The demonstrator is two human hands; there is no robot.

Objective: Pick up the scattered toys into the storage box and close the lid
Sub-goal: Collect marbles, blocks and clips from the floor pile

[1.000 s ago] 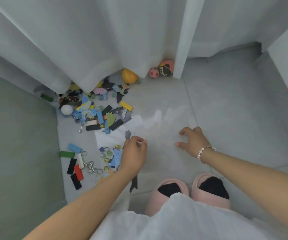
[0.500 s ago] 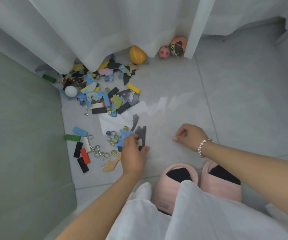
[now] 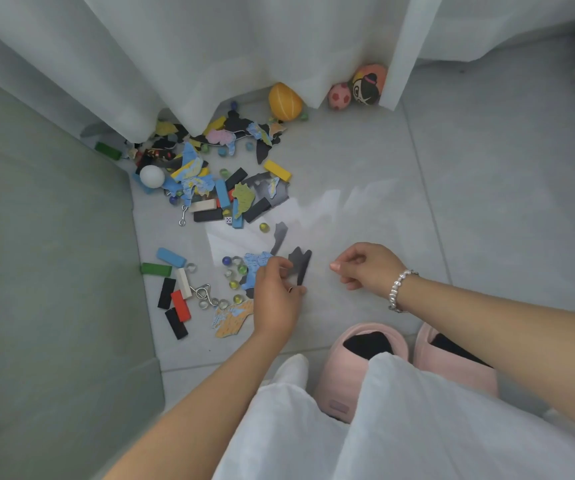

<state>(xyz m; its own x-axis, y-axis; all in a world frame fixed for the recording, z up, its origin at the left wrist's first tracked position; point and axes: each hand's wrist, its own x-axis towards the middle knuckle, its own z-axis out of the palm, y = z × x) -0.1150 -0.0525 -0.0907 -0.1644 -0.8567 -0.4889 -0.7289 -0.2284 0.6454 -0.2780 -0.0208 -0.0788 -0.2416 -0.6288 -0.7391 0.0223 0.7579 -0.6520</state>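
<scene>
At centre frame, low over the floor [image 3: 383, 168], the left hand [image 3: 277, 299] pinches a dark grey flat puzzle piece [image 3: 300, 263] between thumb and fingers [image 3: 280, 268], the piece lifted on edge. The right hand [image 3: 369, 268] hangs just beside it to the right, loosely curled and holding nothing that can be seen; a bead bracelet [image 3: 400, 289] sits on that wrist.

The storage box and its lid are not in view. The toys lie scattered in two groups. One sits at upper centre-left under the white curtain [image 3: 209, 57]: puzzle pieces, coloured blocks, a white ball [image 3: 152, 176]. The other sits left of the hands: marbles [image 3: 234, 271], blocks [image 3: 171, 258], a metal ring puzzle [image 3: 203, 294], an orange map piece [image 3: 232, 318]. An orange ball [image 3: 285, 101] and two patterned balls [image 3: 355, 89] rest against the curtain at upper centre.

Judgement: collection is at an early stage; most items remain on the floor.

Recommendations for the step in hand:
- Stack further flat pieces against the one held before carrying, rather than one per trip.
- Use the free right hand to take the blue piece [image 3: 258, 268] touching the left hand.
- Marbles are likely to roll; cup them, do not pinch.
- Check behind the curtain hem, where items may be hidden.
</scene>
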